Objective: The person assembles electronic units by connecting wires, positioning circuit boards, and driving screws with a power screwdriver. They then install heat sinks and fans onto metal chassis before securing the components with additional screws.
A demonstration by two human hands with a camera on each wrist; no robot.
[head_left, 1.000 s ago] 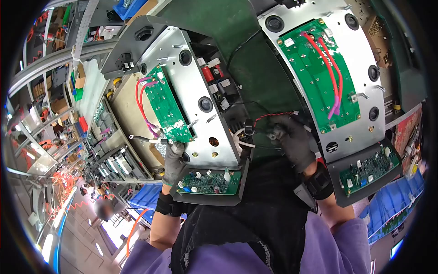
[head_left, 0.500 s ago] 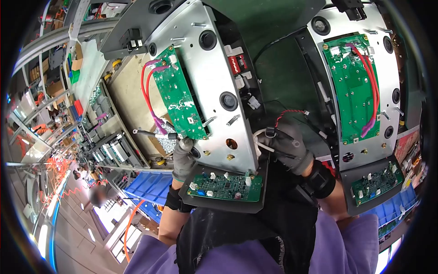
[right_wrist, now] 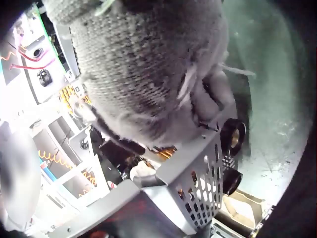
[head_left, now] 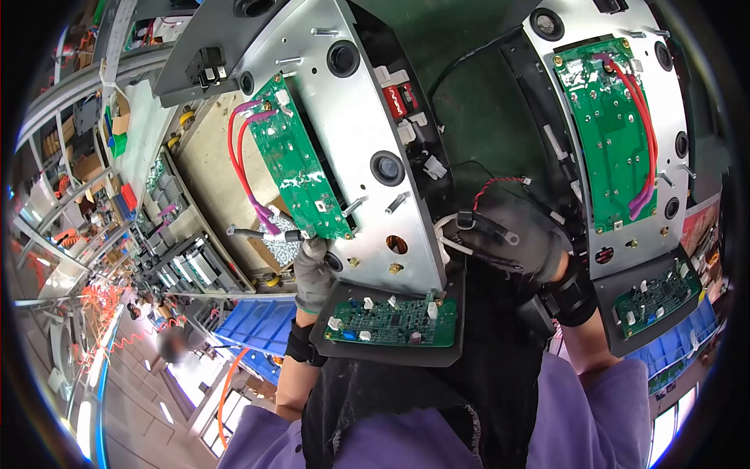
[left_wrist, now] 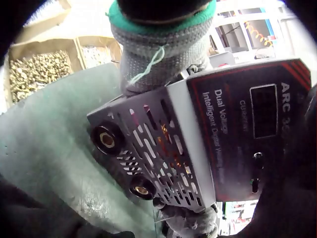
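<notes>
A silver and black welding machine chassis stands tilted at the left, a green circuit board with red wires on it. My gloved left hand grips its left edge, thumb by the board's lower corner. At the opposite side my gloved right hand holds the chassis; the right wrist view shows curled fingers over the edge of the slotted vent panel. Loose cables with a ring lug lie across this hand. A smaller board sits behind the front panel.
A second chassis with its own board stands at the right on the green work surface. Boxes of brass-coloured screws appear in the left wrist view. A blue bin is below left.
My right hand has come against the chassis's right side, beneath the cables. The chassis has shifted toward that hand, the left hand staying on its edge. The head view has also shifted.
</notes>
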